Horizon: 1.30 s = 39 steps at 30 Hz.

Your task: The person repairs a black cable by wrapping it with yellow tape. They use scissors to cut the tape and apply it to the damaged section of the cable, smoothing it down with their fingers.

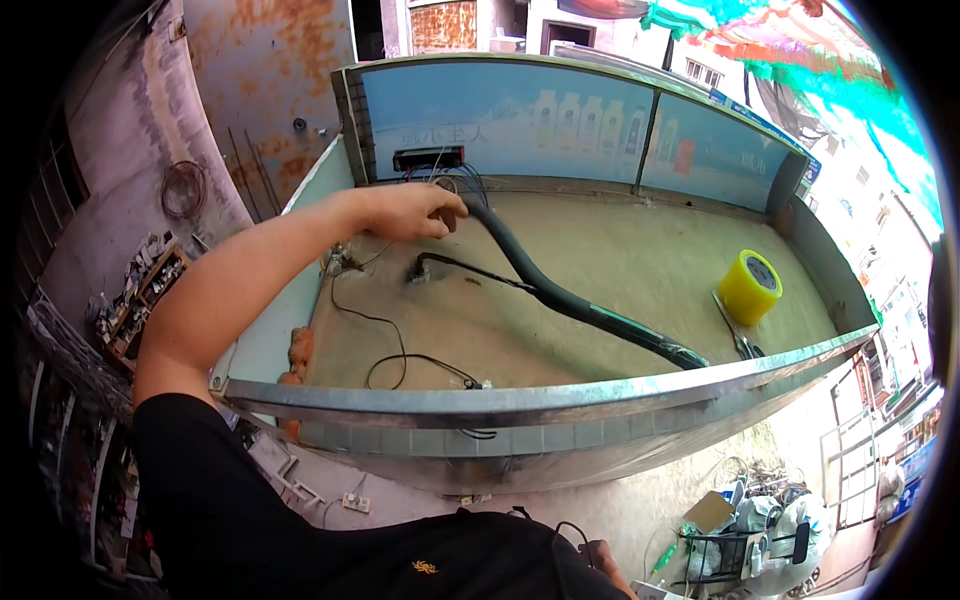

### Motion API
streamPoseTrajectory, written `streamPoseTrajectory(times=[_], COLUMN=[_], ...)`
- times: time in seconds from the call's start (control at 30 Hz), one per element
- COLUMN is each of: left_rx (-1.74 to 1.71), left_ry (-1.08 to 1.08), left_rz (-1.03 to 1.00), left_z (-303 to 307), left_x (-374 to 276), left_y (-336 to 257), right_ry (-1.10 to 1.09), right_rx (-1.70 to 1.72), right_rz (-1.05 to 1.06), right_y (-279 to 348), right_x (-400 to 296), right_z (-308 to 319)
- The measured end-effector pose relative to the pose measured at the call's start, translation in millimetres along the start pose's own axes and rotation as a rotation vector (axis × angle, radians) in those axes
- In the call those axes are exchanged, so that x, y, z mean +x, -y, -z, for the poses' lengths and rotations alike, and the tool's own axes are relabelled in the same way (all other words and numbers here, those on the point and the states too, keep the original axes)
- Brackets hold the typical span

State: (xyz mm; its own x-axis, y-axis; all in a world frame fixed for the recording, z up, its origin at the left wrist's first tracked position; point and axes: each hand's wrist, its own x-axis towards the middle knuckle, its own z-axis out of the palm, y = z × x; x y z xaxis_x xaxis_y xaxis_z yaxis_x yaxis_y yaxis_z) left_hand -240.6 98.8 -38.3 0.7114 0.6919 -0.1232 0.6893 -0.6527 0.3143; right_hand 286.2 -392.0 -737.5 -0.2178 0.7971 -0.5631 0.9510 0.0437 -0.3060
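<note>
My left hand point(421, 211) reaches over the roof-like surface with its fingers curled at the upper end of a black foam-insulated pipe point(551, 292). The pipe slants down to the right towards the near metal rim. A thinner black line point(472, 266) branches from it and enters the surface beside a dark smudge. Low in the picture, my right hand point(606, 564) is partly hidden by my black shirt; a dark item is beside its fingers, and I cannot tell whether it is gripped. A roll of yellow tape point(750, 287) stands at the right, beside scissors point(739, 330).
A metal rim point(525, 401) runs along the near side. Blue printed panels point(502, 120) close the far side, with a black box point(429, 157) and wires before them. A thin black cable point(401, 337) loops near brick pieces point(300, 352). Bags point(787, 517) lie on the ground below right.
</note>
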Motion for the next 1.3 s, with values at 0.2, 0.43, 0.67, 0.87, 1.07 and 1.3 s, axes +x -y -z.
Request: streamPoseTrajectory(times=[0.2,0.43,0.67,0.87,1.07,1.3], left_rx=[-0.165,-0.231,-0.193,-0.153,-0.248,-0.514], left_ry=[0.028,-0.235,-0.762,-0.819,-1.309,-1.241], left_rz=[0.059,-0.062,-0.153,-0.3,-0.425,-0.674], left_z=[23,84,4,-83,-127,-139], left_x=[-9,-83,-219,-309,-270,-272], left_y=[-5,-43,-28,-6,-11,25], right_ry=[-0.1,0.054,0.192,0.178,0.092,-0.158], right_rx=[-0.078,0.349,0.536,0.607,0.655,0.906], right_rz=[0.019,-0.157,-0.337,-0.365,-0.3,-0.056], right_y=[10,32,43,82,105,34], right_x=[-19,-66,-117,-134,-102,-41], right_z=[-6,48,18,-6,-10,21])
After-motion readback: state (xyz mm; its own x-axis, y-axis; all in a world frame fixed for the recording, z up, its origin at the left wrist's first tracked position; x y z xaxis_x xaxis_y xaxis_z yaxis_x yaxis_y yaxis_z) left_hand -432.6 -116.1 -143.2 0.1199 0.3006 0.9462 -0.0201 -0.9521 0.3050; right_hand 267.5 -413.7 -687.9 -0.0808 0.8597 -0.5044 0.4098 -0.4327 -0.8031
